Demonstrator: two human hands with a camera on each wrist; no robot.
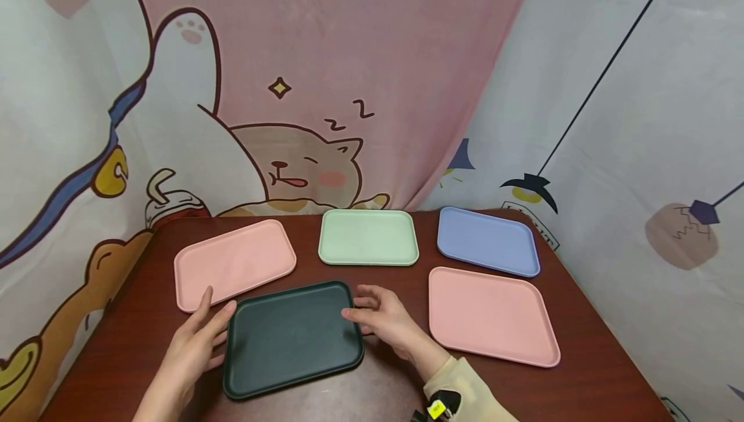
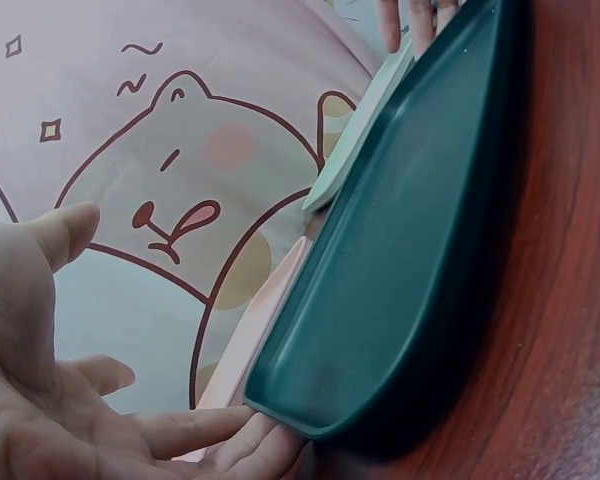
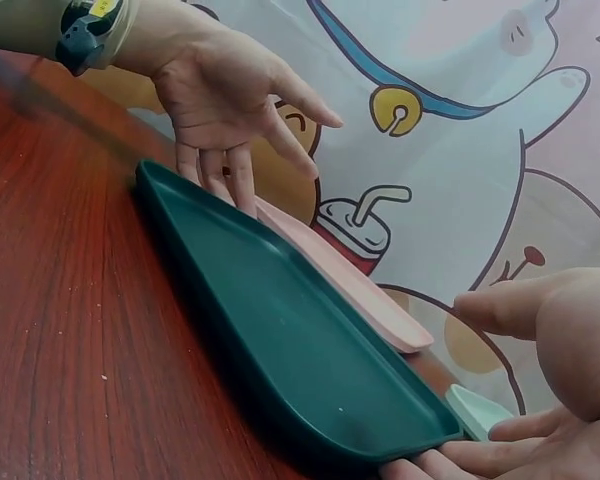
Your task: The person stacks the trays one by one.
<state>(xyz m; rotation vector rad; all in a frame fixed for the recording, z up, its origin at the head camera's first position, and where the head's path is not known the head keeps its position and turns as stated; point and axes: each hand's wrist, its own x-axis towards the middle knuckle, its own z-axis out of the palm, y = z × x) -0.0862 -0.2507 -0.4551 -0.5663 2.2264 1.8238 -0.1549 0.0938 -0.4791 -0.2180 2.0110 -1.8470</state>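
Observation:
A dark green rectangular tray [image 1: 293, 339] lies face up between both hands at the front of the table. At its left end is my left hand [image 1: 192, 348], thumb spread away and fingertips meeting the tray's edge. My right hand [image 1: 392, 322] is at the opposite end, its lower fingers against the rim and the thumb held apart in the right wrist view. Both wrist views show fingertips low at the ends, partly hidden by the tray. Whether it is raised off the table, I cannot tell.
Behind the green tray, a pink tray [image 1: 235, 263] is at the left and a mint tray [image 1: 369, 237] in the middle. To the right are a blue tray [image 1: 488, 241] and another pink tray [image 1: 493, 315]. A printed curtain [image 1: 372, 53] hangs behind the brown table [image 1: 599, 377].

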